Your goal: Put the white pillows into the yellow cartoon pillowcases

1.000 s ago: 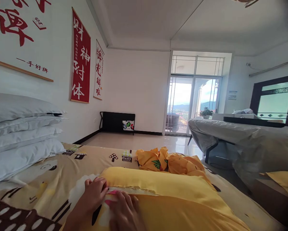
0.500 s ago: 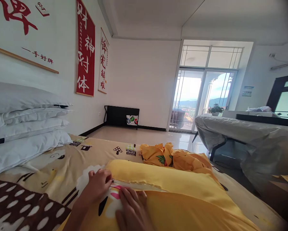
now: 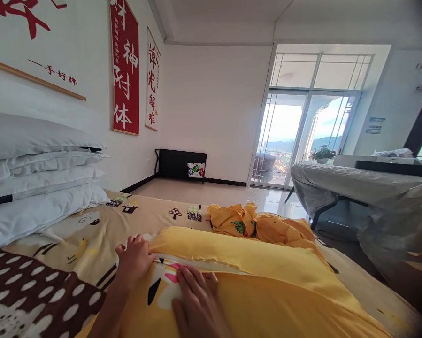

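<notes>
A yellow pillowcase (image 3: 260, 300) with a printed pink, white and black pattern covers a plump pillow shape in front of me. Along its upper side runs an opening with a frayed edge, and a white strip (image 3: 228, 265) shows inside. At the far left corner, my left hand (image 3: 136, 257) is closed with curled fingers on the pillowcase's edge. My right hand (image 3: 198, 293) lies on the printed part just below the opening, fingers stretched out and pressed lightly to the fabric. Its thumb side is partly hidden.
Crumpled orange fabric (image 3: 281, 228) lies beyond the pillow on the patterned bed blanket (image 3: 154, 211). White pillows (image 3: 38, 164) are stacked at the left. A plastic-covered table (image 3: 355, 183) stands at the right, and a black folded frame (image 3: 175, 165) leans by the far wall.
My left hand has shifted left to the pillowcase's corner. The right hand stays on about the same spot of the print. The camera view has tilted slightly down and turned left.
</notes>
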